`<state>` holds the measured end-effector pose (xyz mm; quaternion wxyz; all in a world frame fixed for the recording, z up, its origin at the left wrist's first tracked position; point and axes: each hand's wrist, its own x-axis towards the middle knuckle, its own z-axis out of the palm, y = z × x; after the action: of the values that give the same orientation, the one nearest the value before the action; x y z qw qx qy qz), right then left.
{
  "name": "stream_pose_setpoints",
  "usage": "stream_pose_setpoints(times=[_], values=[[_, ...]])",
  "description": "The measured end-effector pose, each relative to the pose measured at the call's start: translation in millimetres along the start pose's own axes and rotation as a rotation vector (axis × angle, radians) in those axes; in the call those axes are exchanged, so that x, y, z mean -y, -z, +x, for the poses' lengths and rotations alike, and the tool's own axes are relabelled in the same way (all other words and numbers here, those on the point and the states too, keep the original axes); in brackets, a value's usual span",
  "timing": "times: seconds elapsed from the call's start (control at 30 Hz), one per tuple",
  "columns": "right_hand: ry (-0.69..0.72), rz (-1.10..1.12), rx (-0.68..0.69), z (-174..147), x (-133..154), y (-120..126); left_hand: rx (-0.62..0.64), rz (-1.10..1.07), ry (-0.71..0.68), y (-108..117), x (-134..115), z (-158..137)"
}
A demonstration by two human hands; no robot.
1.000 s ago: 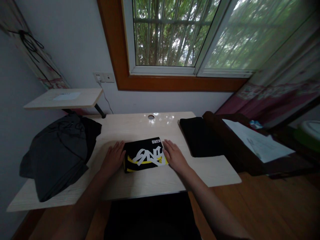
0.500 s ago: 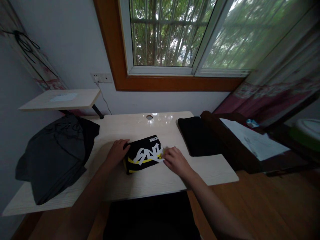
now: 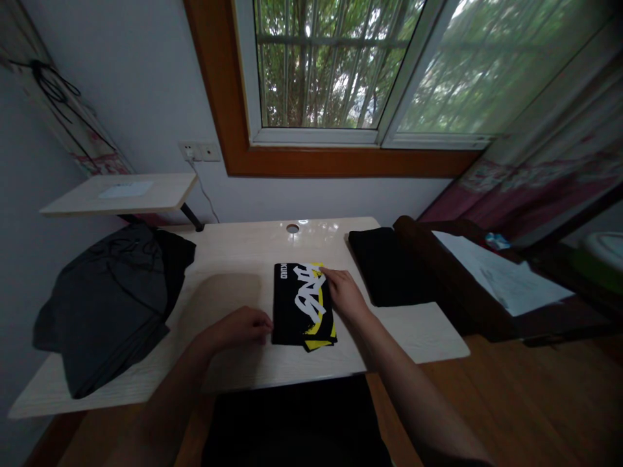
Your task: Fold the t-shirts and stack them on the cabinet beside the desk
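Note:
A folded black T-shirt (image 3: 289,311) with white lettering and yellow print lies on the pale wooden desk (image 3: 233,253) in front of me. Two yellow-edged corners stick out at its near right end. My right hand (image 3: 346,292) has its fingers closed on the shirt's upper right edge. Close against the lower left edge is my left hand (image 3: 246,324), its fingers curled together; I see no cloth between them.
A dark grey garment (image 3: 107,311) is heaped on the desk's left, beside a small raised shelf (image 3: 121,194). Folded black cloth (image 3: 389,266) lies at the right. Beyond it, a paper sheet (image 3: 496,272) rests on a dark brown surface. A window (image 3: 335,65) is behind the desk.
The T-shirt has turned about a quarter turn and now lies flat, nearer the right. My left hand has let go of its far left corner and come down to its near left side.

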<state>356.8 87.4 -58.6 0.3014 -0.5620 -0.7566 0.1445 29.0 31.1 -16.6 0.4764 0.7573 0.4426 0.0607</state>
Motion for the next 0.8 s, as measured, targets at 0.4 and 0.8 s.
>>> stream_pose_setpoints(times=[0.4,0.8], values=[[-0.381,0.424,-0.043,-22,14,-12,-0.483,-0.607,0.087,-15,26,37],[-0.21,0.41,0.058,-6,31,-29,-0.547,-0.67,0.26,-21,24,39]])
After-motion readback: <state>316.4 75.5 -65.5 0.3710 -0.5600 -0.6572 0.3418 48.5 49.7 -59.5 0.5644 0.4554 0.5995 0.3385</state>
